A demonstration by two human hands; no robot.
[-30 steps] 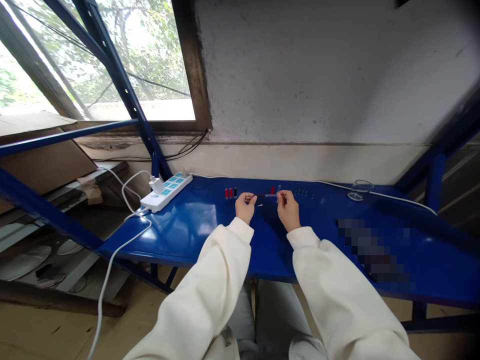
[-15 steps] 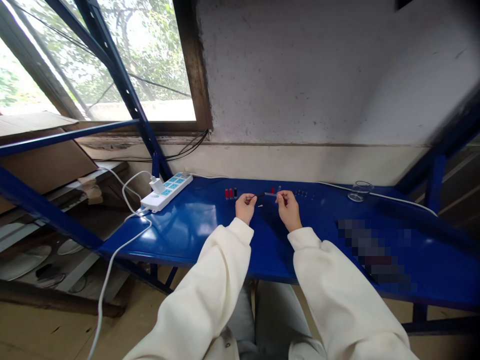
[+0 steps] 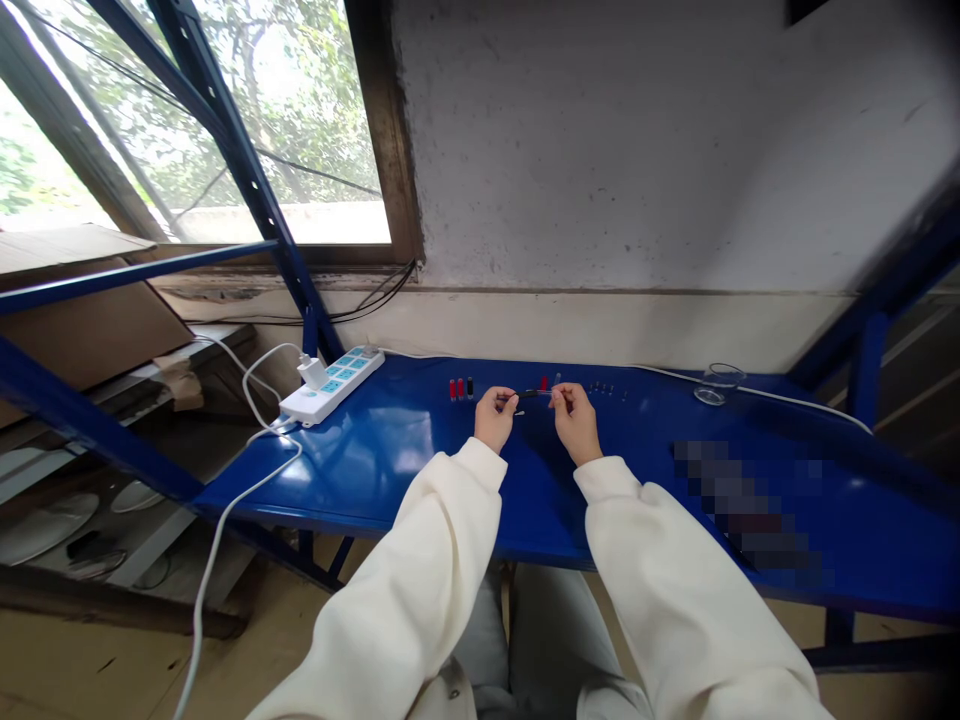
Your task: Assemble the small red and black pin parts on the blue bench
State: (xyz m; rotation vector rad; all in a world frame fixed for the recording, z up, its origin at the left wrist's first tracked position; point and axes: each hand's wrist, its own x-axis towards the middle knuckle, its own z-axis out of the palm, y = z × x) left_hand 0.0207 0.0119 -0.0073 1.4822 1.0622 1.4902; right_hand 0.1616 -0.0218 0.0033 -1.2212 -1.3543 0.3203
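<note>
My left hand [image 3: 495, 418] pinches one end of a thin rod [image 3: 531, 394], which shows black in the middle and clear toward the right. The fingers of my right hand [image 3: 575, 415] are closed on its clear end. Held level just above the blue table, the rod is too small to name surely; it looks like part of a pen. A small pale tip [image 3: 520, 413] is beside my left fingertips. Behind my hands stand a red piece [image 3: 544, 383] and a clear piece [image 3: 557, 379]. Two red cylinders [image 3: 457, 390] and a black one [image 3: 470, 387] are to the left.
A white power strip [image 3: 330, 388] with a plug and cable lies at the left of the blue table [image 3: 360, 475]. Several tiny parts [image 3: 602, 388] sit at right, with a clear round container [image 3: 710, 395] farther over. A blurred dark object [image 3: 750, 515] lies nearer me.
My left hand has shifted slightly right, closer to my right hand. The black part now sits farther right between the hands, and less of the clear part shows.
</note>
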